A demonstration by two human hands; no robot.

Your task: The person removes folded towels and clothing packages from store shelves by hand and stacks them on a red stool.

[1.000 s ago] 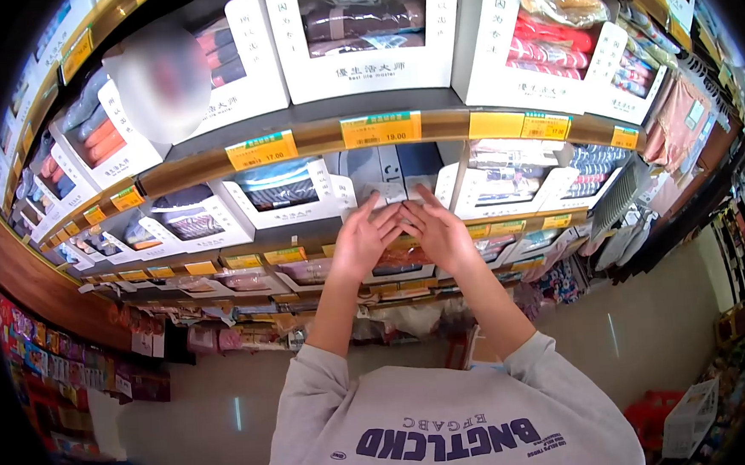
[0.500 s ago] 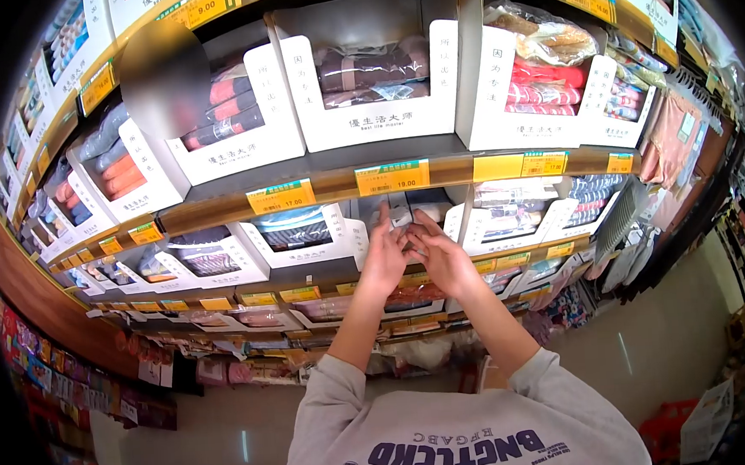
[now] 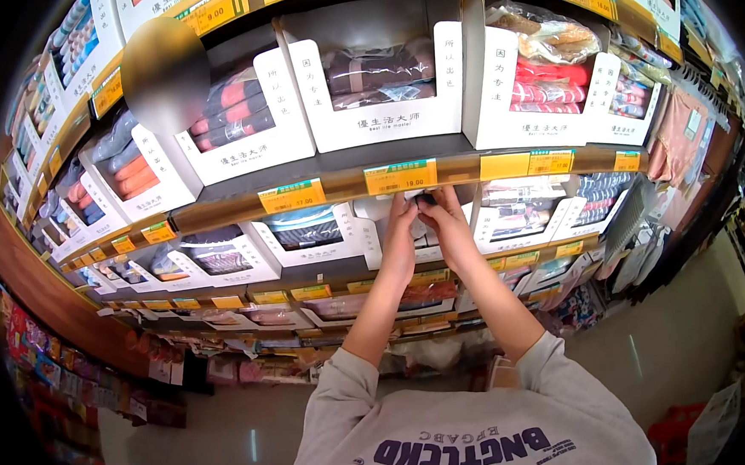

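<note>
Both of my hands are at the middle compartment of the second shelf, just under a 19.00 price tag (image 3: pixel 401 177). My left hand (image 3: pixel 400 231) has its fingers curled at the front of the compartment, and my right hand (image 3: pixel 447 222) is curled close beside it. Between the fingertips shows a small dark part of a packed cloth item (image 3: pixel 425 200); the rest of it is hidden by the hands and the shelf edge. A white box with striped cloths (image 3: pixel 308 233) is left of my hands, and another with folded cloths (image 3: pixel 514 208) is to the right.
Above, white boxes of wrapped towels (image 3: pixel 380 70) line the upper shelf (image 3: pixel 334 161). Hanging pink garments (image 3: pixel 675 137) are at the right. A red basket (image 3: pixel 677 435) and a white basket (image 3: pixel 715 416) stand on the floor at lower right.
My hands have moved from spread fingers in front of the compartment to curled fingers at the cloth item. The shelves appear lower in view than a second ago.
</note>
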